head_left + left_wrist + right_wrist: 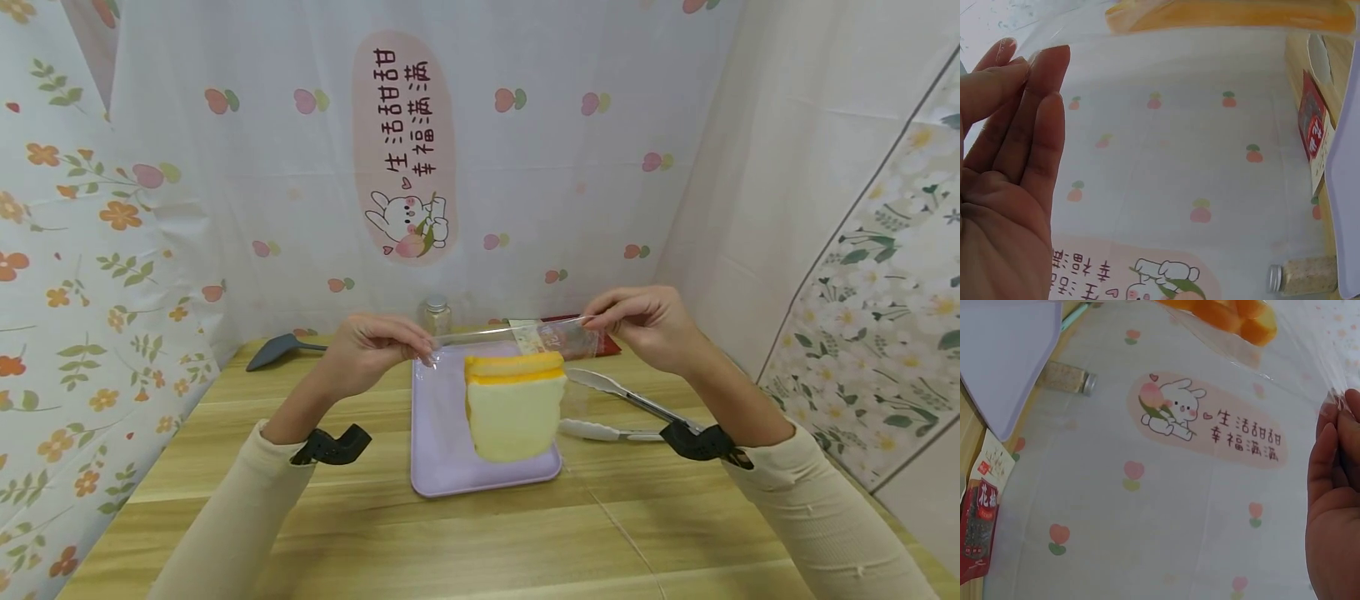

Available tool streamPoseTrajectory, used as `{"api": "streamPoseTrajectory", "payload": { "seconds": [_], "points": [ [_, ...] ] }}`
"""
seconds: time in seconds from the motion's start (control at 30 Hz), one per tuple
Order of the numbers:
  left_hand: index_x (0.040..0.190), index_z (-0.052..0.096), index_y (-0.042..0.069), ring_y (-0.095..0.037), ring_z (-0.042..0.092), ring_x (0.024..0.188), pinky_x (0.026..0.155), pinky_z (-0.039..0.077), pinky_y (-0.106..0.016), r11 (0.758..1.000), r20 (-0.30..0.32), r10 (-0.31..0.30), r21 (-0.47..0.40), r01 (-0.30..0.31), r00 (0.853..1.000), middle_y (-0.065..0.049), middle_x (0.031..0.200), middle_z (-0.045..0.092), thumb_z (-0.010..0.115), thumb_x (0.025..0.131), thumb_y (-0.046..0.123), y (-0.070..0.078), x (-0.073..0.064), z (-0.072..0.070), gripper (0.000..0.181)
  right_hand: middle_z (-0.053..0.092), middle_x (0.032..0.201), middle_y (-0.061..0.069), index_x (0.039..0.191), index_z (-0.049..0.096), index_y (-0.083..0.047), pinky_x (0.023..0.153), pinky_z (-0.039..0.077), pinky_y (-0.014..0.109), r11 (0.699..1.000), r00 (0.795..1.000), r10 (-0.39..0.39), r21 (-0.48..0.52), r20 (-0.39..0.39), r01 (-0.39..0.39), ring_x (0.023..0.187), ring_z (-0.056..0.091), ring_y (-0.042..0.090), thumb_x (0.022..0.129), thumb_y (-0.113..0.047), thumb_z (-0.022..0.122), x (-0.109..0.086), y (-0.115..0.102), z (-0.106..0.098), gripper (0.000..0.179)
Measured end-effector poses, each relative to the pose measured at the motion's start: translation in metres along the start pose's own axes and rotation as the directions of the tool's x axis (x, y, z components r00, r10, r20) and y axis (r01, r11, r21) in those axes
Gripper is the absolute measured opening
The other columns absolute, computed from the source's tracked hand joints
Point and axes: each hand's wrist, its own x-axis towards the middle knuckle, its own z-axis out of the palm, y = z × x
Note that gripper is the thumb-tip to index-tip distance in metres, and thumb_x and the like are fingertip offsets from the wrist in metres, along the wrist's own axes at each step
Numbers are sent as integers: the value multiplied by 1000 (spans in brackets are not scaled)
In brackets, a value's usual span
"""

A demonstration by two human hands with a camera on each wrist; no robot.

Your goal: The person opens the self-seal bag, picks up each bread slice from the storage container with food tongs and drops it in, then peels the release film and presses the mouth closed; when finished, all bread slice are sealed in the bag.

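Note:
Stretched between my two hands is a clear plastic bag [487,336], its upper edge pulled nearly straight. Bread slices [517,417] with pale faces and orange-yellow crusts show through it, below the edge. My left hand [375,350] pinches one corner of the bag between thumb and fingers. At the opposite corner, the thumb and fingers of my right hand [648,329] pinch the film, which gathers into creases in the right wrist view. In the head view the bread overlaps a lilac tray [442,433] on the wooden table.
Tongs [600,382] with white tips lie right of the tray. A dark spatula [277,352] is at the back left. Behind the tray stands a small jar [437,318] with a metal lid. A red packet [979,531] lies near the printed curtain [300,183] at the back.

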Motion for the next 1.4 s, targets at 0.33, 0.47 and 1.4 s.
{"api": "streamPoseTrajectory", "payload": {
  "seconds": [0.33, 0.47, 1.4],
  "points": [
    [84, 76, 2, -14, 68, 88, 62, 46, -21, 989, 37, -18, 150, 12, 999, -7, 92, 74, 64, 86, -18, 3, 1, -3, 24, 74, 92, -2, 85, 80, -4, 43, 29, 24, 992, 998, 61, -113, 3, -60, 75, 63, 9, 82, 29, 49, -2, 1, -1, 45],
    [80, 74, -1, -11, 67, 87, 73, 51, -21, 989, -17, -36, 143, 38, 999, -3, 89, 73, 56, 86, -24, 6, -2, -5, 29, 73, 91, -1, 82, 78, -1, 47, 35, 20, 991, 997, 75, -112, -16, -77, 77, 64, 9, 82, 30, 48, -3, 3, -3, 44],
    [101, 77, 6, -19, 72, 75, 66, 54, -33, 799, 88, -588, 215, 562, 804, -5, 84, 75, 71, 93, 27, 0, -10, 66, 23, 73, 85, 6, 77, 77, -3, 55, 43, 18, 964, 989, 146, -222, -15, -146, 82, 67, 8, 83, 29, 49, -5, 1, -11, 43]
  ]
}}
